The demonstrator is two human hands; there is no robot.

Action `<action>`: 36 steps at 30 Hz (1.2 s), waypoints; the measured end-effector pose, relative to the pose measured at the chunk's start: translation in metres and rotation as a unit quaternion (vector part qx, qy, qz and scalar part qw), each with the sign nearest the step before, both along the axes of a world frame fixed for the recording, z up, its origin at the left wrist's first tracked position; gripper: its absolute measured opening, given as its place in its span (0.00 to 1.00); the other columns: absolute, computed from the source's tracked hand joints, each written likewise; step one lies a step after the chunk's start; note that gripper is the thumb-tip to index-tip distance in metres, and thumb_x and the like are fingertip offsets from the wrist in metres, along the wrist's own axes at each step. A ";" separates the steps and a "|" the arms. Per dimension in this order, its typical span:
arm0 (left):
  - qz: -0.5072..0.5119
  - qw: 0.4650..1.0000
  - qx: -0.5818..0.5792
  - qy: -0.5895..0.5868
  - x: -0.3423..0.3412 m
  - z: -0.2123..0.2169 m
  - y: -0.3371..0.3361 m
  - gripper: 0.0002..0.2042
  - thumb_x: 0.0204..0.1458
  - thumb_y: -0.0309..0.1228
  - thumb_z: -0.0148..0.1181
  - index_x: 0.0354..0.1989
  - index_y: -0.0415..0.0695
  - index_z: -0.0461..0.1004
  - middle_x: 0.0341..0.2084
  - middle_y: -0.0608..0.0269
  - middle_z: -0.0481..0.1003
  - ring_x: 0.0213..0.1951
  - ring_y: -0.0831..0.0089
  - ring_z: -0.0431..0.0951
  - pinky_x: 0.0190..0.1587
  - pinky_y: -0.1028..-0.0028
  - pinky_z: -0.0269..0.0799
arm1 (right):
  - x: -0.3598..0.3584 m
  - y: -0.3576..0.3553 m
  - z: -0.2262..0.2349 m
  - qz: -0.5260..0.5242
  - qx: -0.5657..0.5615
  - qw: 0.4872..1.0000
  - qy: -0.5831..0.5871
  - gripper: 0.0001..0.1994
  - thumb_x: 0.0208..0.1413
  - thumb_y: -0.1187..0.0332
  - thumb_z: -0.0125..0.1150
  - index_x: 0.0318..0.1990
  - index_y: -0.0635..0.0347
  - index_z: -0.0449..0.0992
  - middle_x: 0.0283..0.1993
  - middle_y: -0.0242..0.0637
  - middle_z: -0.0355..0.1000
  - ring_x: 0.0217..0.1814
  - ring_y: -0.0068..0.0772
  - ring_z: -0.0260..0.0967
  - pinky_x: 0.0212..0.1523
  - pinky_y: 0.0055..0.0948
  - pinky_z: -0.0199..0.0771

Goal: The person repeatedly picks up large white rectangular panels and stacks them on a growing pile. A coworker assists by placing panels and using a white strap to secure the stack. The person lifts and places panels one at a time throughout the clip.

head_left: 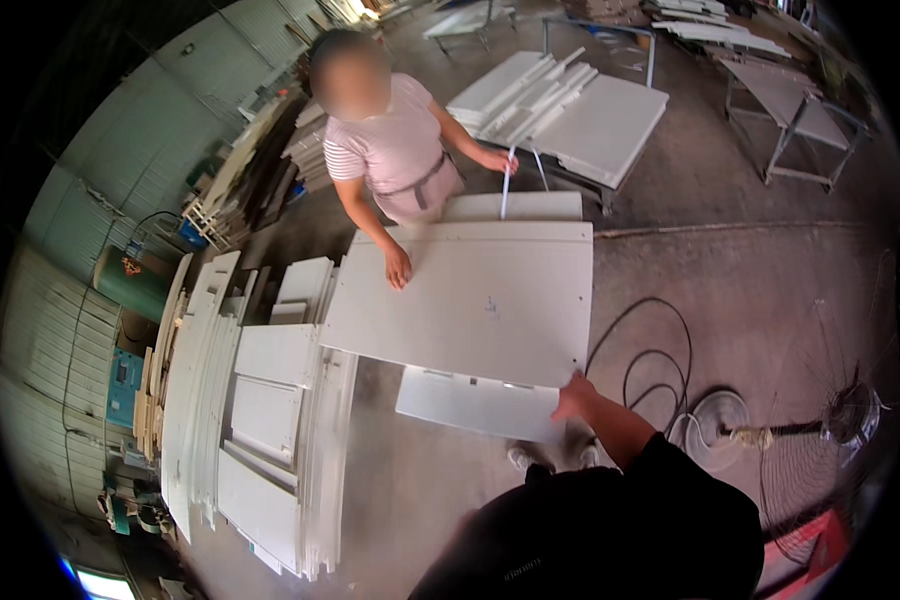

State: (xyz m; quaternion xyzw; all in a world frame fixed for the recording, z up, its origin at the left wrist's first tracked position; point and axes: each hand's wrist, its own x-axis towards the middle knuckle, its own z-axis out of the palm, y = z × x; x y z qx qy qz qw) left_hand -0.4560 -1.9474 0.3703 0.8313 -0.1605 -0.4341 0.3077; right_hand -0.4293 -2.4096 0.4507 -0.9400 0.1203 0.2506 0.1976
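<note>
white panel (470, 300) lies flat, long axis left-right, right hand (574, 396) gripping its near corner

A large white panel (470, 300) lies flat, slightly tilted.

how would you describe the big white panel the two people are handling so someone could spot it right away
Start at the concrete floor in the middle of the workshop, between the co-worker in a pink striped top and the right hand of the person wearing the camera. The large white panel lies flat there, over a smaller white board. It is the widest single sheet, not stacked.
</note>
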 end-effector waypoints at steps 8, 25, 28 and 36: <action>0.003 1.000 0.008 0.009 -0.013 0.005 0.003 0.13 0.50 0.40 0.47 0.28 0.43 0.72 0.25 0.49 0.72 0.33 0.52 0.73 0.36 0.61 0.68 | 0.004 -0.004 0.003 -0.025 -0.013 0.998 0.047 0.39 0.29 0.38 0.64 0.48 0.59 0.74 0.60 0.64 0.53 0.67 0.58 0.43 0.60 0.40 0.57; 0.007 1.000 0.009 -0.021 -0.021 0.010 0.004 0.14 0.50 0.40 0.47 0.30 0.43 0.74 0.28 0.49 0.74 0.34 0.52 0.74 0.37 0.62 0.70 | 0.008 -0.008 0.024 0.011 -0.008 0.999 0.038 0.41 0.32 0.37 0.61 0.51 0.60 0.72 0.60 0.65 0.53 0.66 0.57 0.46 0.59 0.42 0.58; 0.004 0.999 0.018 -0.036 -0.024 0.011 0.002 0.14 0.50 0.40 0.47 0.31 0.43 0.74 0.28 0.49 0.74 0.34 0.52 0.74 0.37 0.62 0.70 | 0.012 -0.009 0.035 0.016 0.031 0.999 0.031 0.41 0.32 0.37 0.60 0.52 0.57 0.71 0.60 0.62 0.54 0.65 0.56 0.47 0.59 0.42 0.58; 0.026 0.990 0.138 -0.010 -0.030 0.020 -0.008 0.15 0.50 0.41 0.50 0.36 0.44 0.76 0.34 0.52 0.76 0.37 0.59 0.77 0.39 0.66 0.71 | 0.027 -0.008 0.013 0.006 0.037 0.996 0.075 0.40 0.31 0.37 0.59 0.50 0.55 0.73 0.55 0.45 0.65 0.61 0.51 0.53 0.60 0.36 0.57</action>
